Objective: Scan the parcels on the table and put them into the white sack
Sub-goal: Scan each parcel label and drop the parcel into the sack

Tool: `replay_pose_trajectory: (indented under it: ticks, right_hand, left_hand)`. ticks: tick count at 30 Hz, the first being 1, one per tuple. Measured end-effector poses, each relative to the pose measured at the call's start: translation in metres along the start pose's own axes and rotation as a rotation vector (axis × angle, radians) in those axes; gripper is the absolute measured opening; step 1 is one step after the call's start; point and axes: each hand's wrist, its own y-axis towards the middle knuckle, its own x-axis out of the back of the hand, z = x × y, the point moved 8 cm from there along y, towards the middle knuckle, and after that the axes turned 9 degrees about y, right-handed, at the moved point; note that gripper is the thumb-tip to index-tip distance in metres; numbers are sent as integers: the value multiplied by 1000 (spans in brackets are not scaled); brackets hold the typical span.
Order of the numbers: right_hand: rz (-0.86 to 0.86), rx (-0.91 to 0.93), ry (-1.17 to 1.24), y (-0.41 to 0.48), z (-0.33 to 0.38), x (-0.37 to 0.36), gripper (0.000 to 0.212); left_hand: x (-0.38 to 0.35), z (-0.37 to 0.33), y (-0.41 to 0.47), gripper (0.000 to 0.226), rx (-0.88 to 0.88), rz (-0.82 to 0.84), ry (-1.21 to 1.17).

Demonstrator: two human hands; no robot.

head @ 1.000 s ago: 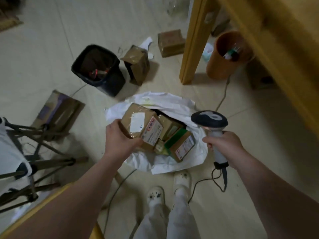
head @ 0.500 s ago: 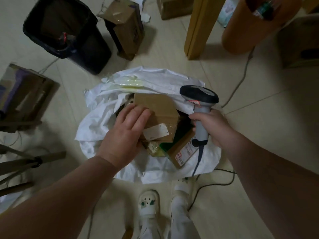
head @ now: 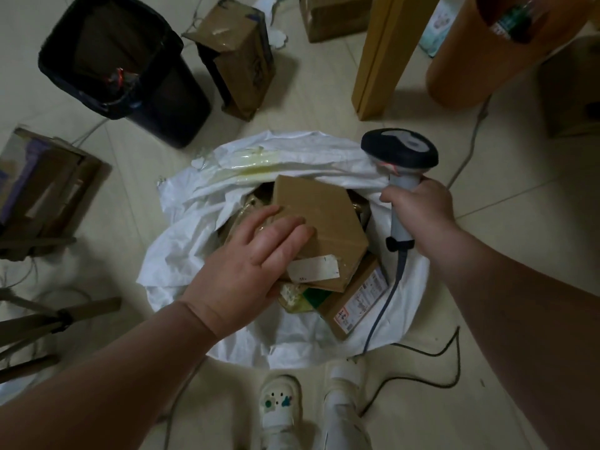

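One parcel (head: 328,219) in white sack (head: 181,241), long axis near-to-far; left hand (head: 250,271) fingers flat on it, right hand (head: 422,212) fingers round scanner (head: 399,151); tiled floor (head: 503,222)

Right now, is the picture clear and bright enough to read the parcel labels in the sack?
Head view: dim, flat light; the white sack is brightest. Head view: soft and grainy, so the label on the top box is unreadable, and the left hand covers part of that box. Head view: the table leg leans from wide-angle bending.
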Motion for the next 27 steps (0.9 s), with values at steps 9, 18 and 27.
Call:
replay_pose_trajectory:
  ticks: [9, 18, 27]
  right_hand:
    - [-37, 185, 6, -10, 44, 26, 20]
    - [53, 267, -25, -17, 56, 7, 29]
    - [117, 136, -55, -31, 47, 15, 15]
  left_hand:
    - [-9, 16, 43, 97, 20, 48, 39]
    - [-53, 73, 65, 77, 480, 427, 313]
    - [-45, 73, 62, 75, 656, 589, 112]
